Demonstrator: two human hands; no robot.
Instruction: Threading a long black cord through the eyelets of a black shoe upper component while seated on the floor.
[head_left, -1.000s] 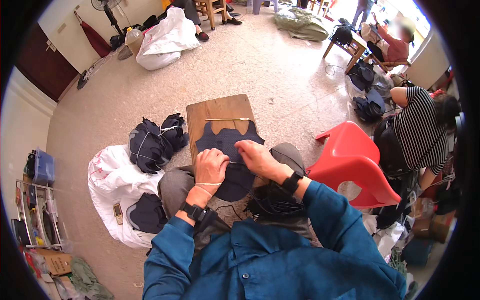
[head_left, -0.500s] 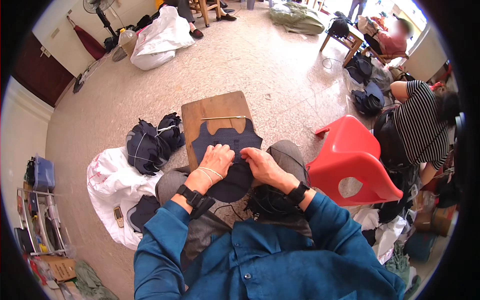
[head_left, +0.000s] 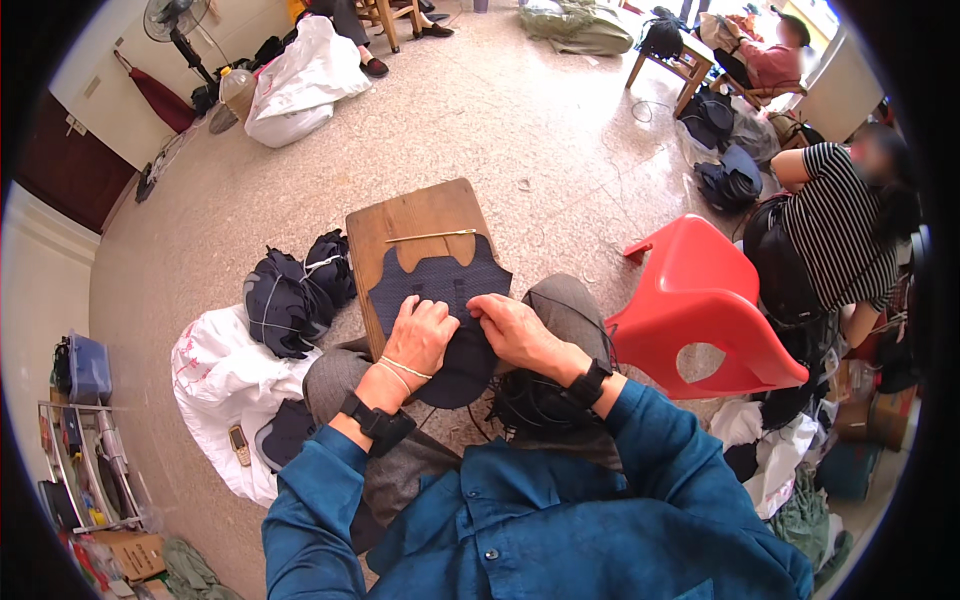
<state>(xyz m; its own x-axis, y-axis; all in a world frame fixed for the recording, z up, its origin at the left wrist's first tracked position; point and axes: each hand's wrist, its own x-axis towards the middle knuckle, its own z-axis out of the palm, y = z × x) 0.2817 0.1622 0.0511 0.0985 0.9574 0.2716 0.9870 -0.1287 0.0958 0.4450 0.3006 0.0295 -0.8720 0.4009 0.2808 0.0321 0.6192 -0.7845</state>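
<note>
Dark cloth (head_left: 430, 280), 1 piece, lies beneath 2 hands (head_left: 420, 335) near 1 thin rod (head_left: 430, 236).

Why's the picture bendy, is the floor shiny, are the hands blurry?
Head view: a fisheye lens bends the left wall near the rim; head view: yes, pale glare on the floor; head view: no, left hand and right hand look fairly sharp.

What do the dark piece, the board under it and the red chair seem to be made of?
Dark piece: probably matt fabric; its surface looks finely dotted.
Board: wood, likely varnished or worn smooth; brown grain shows.
Red chair: probably moulded plastic; smooth, glossy, one uniform colour.
</note>
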